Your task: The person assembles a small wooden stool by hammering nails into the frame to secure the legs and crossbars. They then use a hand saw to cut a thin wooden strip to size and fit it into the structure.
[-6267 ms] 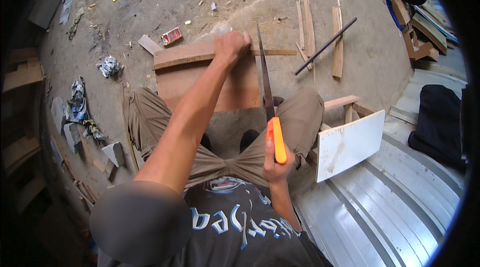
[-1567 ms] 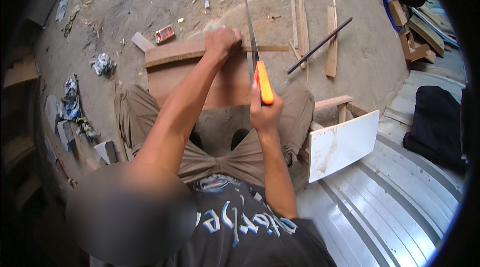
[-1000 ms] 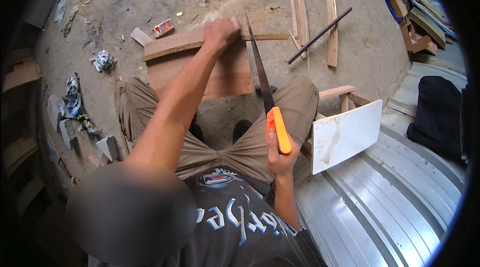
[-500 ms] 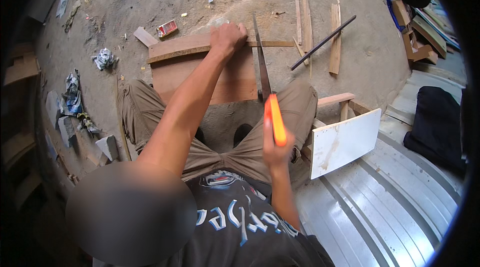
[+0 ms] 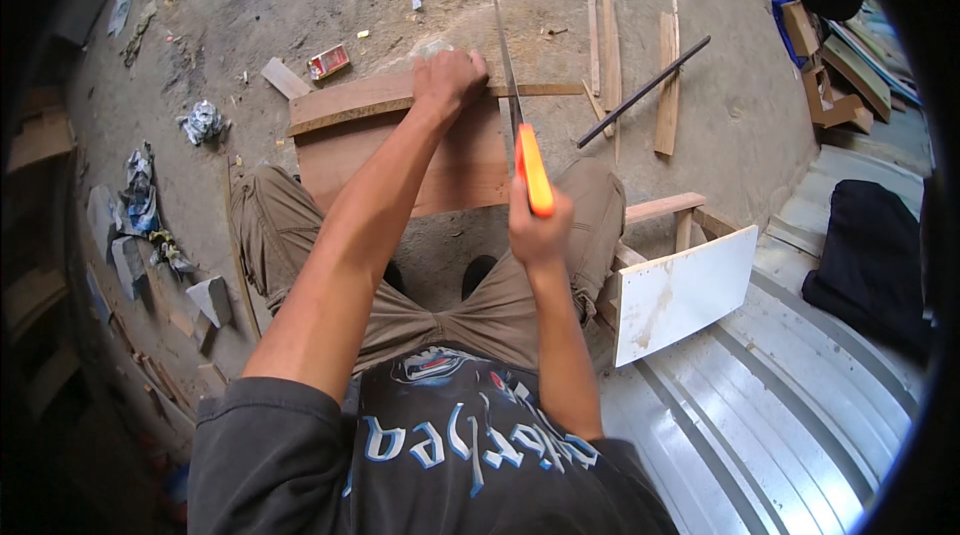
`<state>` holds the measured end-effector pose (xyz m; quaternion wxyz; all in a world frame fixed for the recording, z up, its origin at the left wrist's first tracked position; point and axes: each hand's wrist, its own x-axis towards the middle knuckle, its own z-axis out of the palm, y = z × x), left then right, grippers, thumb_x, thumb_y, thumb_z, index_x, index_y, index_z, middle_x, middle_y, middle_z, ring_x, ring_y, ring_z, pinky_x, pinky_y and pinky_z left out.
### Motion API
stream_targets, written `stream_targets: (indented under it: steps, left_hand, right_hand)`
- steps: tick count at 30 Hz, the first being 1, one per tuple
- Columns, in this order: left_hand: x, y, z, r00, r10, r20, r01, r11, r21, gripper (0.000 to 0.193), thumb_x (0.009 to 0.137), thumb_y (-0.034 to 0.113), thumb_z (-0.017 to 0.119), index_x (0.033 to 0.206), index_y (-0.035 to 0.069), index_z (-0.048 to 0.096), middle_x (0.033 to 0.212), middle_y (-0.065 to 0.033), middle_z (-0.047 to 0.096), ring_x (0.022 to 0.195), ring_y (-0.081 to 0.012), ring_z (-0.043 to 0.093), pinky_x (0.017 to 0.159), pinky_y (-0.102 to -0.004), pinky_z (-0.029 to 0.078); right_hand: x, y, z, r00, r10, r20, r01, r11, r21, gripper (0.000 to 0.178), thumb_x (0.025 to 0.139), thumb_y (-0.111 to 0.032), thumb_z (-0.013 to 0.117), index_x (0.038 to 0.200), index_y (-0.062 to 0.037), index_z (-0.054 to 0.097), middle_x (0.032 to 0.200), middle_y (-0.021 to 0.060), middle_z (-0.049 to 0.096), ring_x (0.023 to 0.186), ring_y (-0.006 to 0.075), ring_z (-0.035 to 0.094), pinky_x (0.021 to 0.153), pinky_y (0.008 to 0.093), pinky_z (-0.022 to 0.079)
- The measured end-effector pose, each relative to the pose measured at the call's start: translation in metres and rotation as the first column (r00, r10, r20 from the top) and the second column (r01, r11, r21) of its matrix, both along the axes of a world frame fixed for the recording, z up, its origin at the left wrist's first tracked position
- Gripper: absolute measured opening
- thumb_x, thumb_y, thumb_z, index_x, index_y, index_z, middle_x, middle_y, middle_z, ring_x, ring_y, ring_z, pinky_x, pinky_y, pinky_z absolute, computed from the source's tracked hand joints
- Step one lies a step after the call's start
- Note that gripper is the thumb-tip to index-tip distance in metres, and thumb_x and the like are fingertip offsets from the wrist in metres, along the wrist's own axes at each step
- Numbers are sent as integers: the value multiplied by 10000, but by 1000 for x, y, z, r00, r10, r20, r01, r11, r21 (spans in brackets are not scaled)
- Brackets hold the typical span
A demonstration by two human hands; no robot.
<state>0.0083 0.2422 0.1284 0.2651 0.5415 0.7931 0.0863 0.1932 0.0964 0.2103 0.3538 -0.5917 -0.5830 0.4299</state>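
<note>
My right hand (image 5: 541, 227) is closed round the orange handle of a handsaw (image 5: 534, 175), whose thin blade points away from me. The blade crosses a narrow wooden strip (image 5: 552, 90) just past the right edge of a reddish-brown wooden panel (image 5: 350, 165). Across the far part of this panel lies the strip, its right end sticking out beyond it. My left hand (image 5: 452, 81) presses down on the strip with curled fingers, a little left of the blade. How deep the saw teeth sit in the wood cannot be made out.
Loose wood strips (image 5: 612, 55) and a dark rod (image 5: 645, 91) lie on the ground at right. Near my right knee stands a wooden frame with a white panel (image 5: 685, 295), on corrugated metal sheeting (image 5: 760, 415). A red box (image 5: 328, 62) and crumpled foil (image 5: 203, 123) lie at left.
My right hand has pushed the saw forward, away from my body, so the handle is now closer to the strip. My left hand stays on the strip.
</note>
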Motion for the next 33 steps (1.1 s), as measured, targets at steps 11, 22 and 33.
stream_targets:
  steps: [11,22,33]
  left_hand:
    - [0,4,-5,1000,0,7,0,1000,0,584,968,394,360,956,-33,758,1034,-269,710,1020,-417,679,1056,-530,369]
    - [-2,4,5,999,12,-33,-12,1000,3,563,968,382,374,926,-26,760,999,-280,709,1032,-426,674,1035,-534,387]
    - [1,-3,0,999,15,-43,-14,1000,17,574,960,410,382,982,-36,742,1030,-312,688,1033,-453,663,973,-509,463]
  right_hand:
    - [11,1,-2,1000,-11,-17,9,996,-89,210,915,-108,643,741,0,599,582,102,549,551,138,525,524,352,425]
    - [11,-14,1,999,-9,-49,3,995,-104,166,919,-88,641,800,28,633,606,64,572,591,109,560,544,333,446]
    - [69,-2,30,990,-137,37,134,988,74,245,925,-184,683,799,18,628,612,57,541,598,107,504,552,325,412]
